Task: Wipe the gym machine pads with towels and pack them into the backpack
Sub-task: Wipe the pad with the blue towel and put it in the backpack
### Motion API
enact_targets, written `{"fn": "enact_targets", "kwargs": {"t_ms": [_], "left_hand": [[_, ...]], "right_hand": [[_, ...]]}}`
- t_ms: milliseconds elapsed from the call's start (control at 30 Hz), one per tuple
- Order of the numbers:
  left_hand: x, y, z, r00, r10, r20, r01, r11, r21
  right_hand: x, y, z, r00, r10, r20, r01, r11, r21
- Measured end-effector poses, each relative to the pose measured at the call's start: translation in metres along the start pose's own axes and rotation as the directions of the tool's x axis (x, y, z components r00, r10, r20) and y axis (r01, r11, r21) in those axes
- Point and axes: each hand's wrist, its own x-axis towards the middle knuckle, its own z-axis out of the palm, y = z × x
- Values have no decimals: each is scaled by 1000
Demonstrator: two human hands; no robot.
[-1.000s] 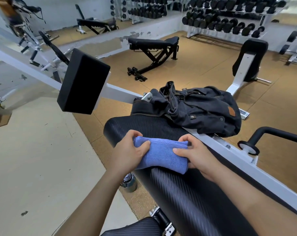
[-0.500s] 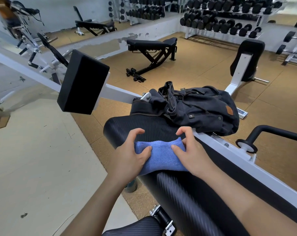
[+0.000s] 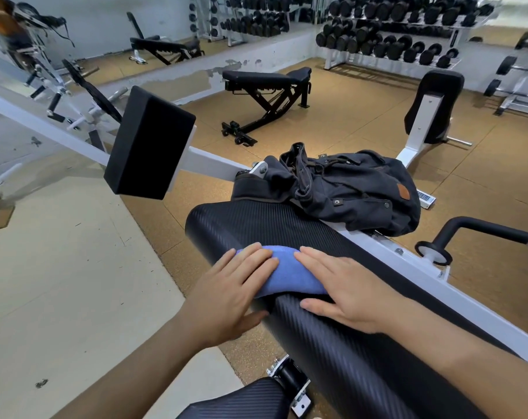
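Hands: left hand (image 3: 226,293) and right hand (image 3: 344,290), fingers flat, pressing towel (image 3: 289,275) on pad (image 3: 332,343).
Left: packing into backpack (image 3: 356,189), at 12 o'clock.

The surface (image 3: 332,352) is a long black ribbed machine pad fixed along a white steel frame (image 3: 432,273), running from near the viewer away toward the upper left. A folded blue towel (image 3: 289,275) lies on its rounded near-left edge, pressed flat by both hands. At the pad's far end a dark backpack (image 3: 356,189) slumps, its top open, partly over the frame.
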Motion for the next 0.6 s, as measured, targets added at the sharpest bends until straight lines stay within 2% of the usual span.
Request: {"fn": "enact_targets", "kwargs": {"t_ms": [33, 100, 167, 233, 300, 333, 400, 433, 467, 533, 600], "left_hand": [[0, -2, 2, 1000, -3, 18, 4, 999, -51], [5, -7, -1, 996, -84, -3, 79, 956, -284], [11, -12, -9, 972, -234, 35, 220, 841, -494], [13, -12, -13, 915, -393, 93, 364, 701, -613], [13, -10, -13, 842, -516, 161, 441, 484, -756], [12, -6, -13, 809, -558, 186, 442, 368, -818], [8, 6, -17, 719, -631, 291, 458, 117, -881], [4, 12, -19, 667, -650, 364, 476, -5, -879], [-1, 17, -21, 618, -652, 440, 495, -113, -862], [-8, 26, -29, 572, -611, 547, 467, -306, -830], [-12, 33, -34, 597, -549, 586, 289, -534, -795]], "right_hand": [[-1, 0, 0, 999, 18, 40, -21, 996, 81], [4, -3, -1, 998, 60, -17, -54, 969, 240], [11, -7, -3, 986, 151, -70, -115, 923, 367], [16, -16, -5, 956, 287, -67, -223, 855, 469], [17, -26, -6, 891, 447, -83, -308, 728, 612], [17, -30, -7, 850, 520, -86, -314, 631, 710], [15, -41, -11, 778, 628, -33, -222, 323, 920], [12, -47, -13, 758, 651, 27, -164, 151, 975], [7, -55, -15, 754, 652, 77, -121, 23, 992], [-2, -75, -17, 737, 662, 134, -116, -71, 991], [-7, -96, -15, 670, 729, 138, -92, -103, 990]]}}
